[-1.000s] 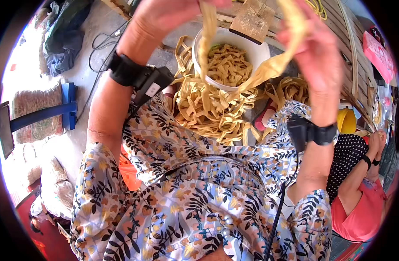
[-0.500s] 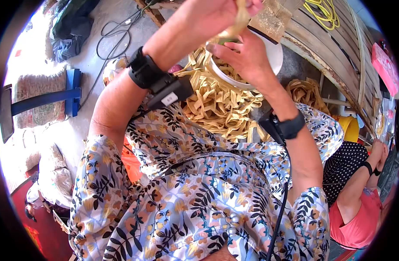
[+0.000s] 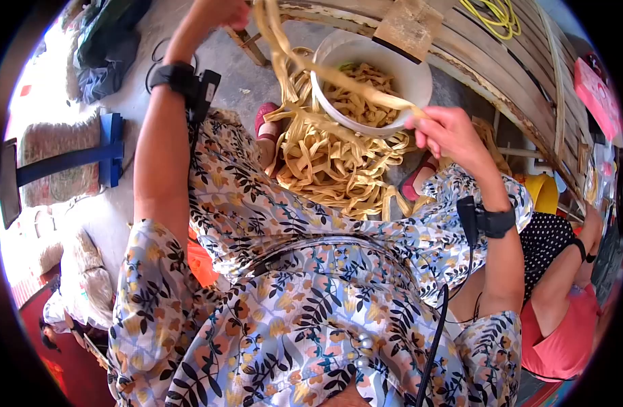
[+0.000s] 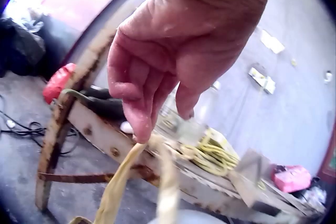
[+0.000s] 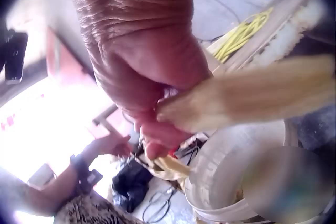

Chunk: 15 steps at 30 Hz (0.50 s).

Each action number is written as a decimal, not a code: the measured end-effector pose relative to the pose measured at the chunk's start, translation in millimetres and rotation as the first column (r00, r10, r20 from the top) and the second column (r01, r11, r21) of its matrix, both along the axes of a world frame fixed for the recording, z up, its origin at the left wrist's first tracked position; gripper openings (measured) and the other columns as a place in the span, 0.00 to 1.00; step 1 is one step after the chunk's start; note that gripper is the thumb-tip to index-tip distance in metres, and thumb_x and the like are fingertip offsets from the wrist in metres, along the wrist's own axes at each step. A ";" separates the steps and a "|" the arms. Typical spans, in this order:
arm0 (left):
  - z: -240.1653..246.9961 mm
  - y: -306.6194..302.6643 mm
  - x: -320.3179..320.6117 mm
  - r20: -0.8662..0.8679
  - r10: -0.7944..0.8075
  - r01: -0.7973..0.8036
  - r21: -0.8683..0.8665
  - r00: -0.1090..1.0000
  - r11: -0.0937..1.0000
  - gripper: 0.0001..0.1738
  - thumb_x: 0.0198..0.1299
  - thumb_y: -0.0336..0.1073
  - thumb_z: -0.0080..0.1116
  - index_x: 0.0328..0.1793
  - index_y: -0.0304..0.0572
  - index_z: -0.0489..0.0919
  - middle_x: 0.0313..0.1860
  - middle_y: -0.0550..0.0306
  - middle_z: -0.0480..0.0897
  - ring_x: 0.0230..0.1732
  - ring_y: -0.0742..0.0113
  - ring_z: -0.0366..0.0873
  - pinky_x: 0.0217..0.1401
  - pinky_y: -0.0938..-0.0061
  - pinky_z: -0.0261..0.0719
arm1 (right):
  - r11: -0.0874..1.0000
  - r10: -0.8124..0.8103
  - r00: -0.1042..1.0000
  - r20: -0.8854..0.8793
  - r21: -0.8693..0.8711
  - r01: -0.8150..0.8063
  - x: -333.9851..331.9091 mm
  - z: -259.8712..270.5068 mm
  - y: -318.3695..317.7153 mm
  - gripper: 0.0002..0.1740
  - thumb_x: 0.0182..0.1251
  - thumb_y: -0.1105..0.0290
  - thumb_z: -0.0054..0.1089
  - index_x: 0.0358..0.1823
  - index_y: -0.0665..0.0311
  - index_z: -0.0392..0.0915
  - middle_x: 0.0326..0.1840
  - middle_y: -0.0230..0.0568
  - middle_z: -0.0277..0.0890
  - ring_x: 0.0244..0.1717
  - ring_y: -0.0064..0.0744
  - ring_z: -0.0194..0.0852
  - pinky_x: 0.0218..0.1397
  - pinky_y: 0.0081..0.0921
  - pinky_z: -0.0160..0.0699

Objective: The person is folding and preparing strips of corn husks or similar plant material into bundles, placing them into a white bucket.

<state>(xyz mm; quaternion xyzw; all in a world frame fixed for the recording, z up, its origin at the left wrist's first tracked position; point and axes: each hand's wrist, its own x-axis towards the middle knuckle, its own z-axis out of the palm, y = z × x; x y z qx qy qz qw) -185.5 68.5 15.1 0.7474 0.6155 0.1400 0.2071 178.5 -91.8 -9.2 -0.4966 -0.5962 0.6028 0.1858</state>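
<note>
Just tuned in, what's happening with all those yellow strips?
A seated person holds one long, flat yellow strip stretched between both hands above a white bucket. The left hand pinches it up high. The right hand grips it lower, beside the bucket's rim. The bucket holds more such strips, and a loose pile of strips lies on the ground by it. A second person sits at the right.

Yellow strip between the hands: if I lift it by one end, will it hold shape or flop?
Probably floppy: the strip drapes and bends between the left hand and right hand, and the pile by the bucket lies in loose curls. Likely light, since a finger pinch carries it. It may snag on tangled neighbours.
</note>
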 end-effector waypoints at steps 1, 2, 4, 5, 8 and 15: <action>21.7 -27.4 40.5 0.062 -0.012 0.026 -0.225 0.998 0.974 0.17 0.55 0.43 0.55 0.25 0.34 0.79 0.17 0.55 0.78 0.20 0.70 0.77 0.23 0.78 0.75 | 0.999 0.024 0.997 0.074 0.044 -0.027 -7.3 3.1 4.8 0.11 0.63 0.67 0.50 0.28 0.67 0.76 0.15 0.27 0.69 0.15 0.12 0.61 0.16 0.14 0.59; 20.1 -34.7 61.9 0.178 -0.507 0.515 -0.003 0.844 0.857 0.15 0.53 0.41 0.57 0.27 0.33 0.78 0.20 0.54 0.77 0.25 0.71 0.76 0.28 0.78 0.72 | 0.978 0.105 0.984 0.148 0.166 -0.129 -11.7 -7.9 11.8 0.11 0.61 0.69 0.50 0.24 0.67 0.76 0.12 0.31 0.68 0.15 0.17 0.63 0.17 0.19 0.60; 10.1 -57.1 99.1 0.240 -0.583 0.597 0.019 0.776 0.802 0.12 0.56 0.41 0.55 0.35 0.38 0.78 0.32 0.56 0.78 0.33 0.76 0.75 0.34 0.80 0.73 | 0.931 0.098 0.983 0.155 0.334 -0.146 -27.1 -11.2 17.4 0.10 0.58 0.71 0.50 0.24 0.69 0.75 0.13 0.37 0.68 0.15 0.25 0.65 0.19 0.24 0.62; 0.5 -67.6 114.3 0.272 -0.616 0.632 0.032 0.740 0.774 0.11 0.57 0.40 0.54 0.39 0.41 0.77 0.38 0.57 0.79 0.37 0.79 0.75 0.38 0.81 0.73 | 0.897 0.097 0.982 0.161 0.413 -0.157 -34.3 -11.3 19.4 0.09 0.57 0.71 0.51 0.24 0.70 0.74 0.13 0.39 0.69 0.15 0.29 0.66 0.21 0.26 0.63; -37.3 -83.5 140.6 0.279 -0.659 0.685 0.003 0.699 0.728 0.15 0.56 0.42 0.55 0.44 0.41 0.77 0.25 0.58 0.80 0.30 0.72 0.78 0.35 0.79 0.76 | 0.756 0.024 0.980 0.196 0.638 -0.146 -37.0 -11.3 28.9 0.08 0.53 0.73 0.51 0.30 0.71 0.75 0.18 0.49 0.71 0.20 0.42 0.70 0.26 0.31 0.67; -51.2 -72.9 133.9 0.389 -0.468 0.513 -0.013 0.794 0.858 0.10 0.56 0.37 0.52 0.37 0.38 0.77 0.17 0.56 0.75 0.17 0.71 0.71 0.23 0.75 0.69 | 0.902 -0.187 0.982 0.027 0.401 0.160 -5.8 -39.4 43.8 0.12 0.58 0.68 0.54 0.41 0.64 0.76 0.23 0.41 0.74 0.21 0.25 0.72 0.26 0.24 0.69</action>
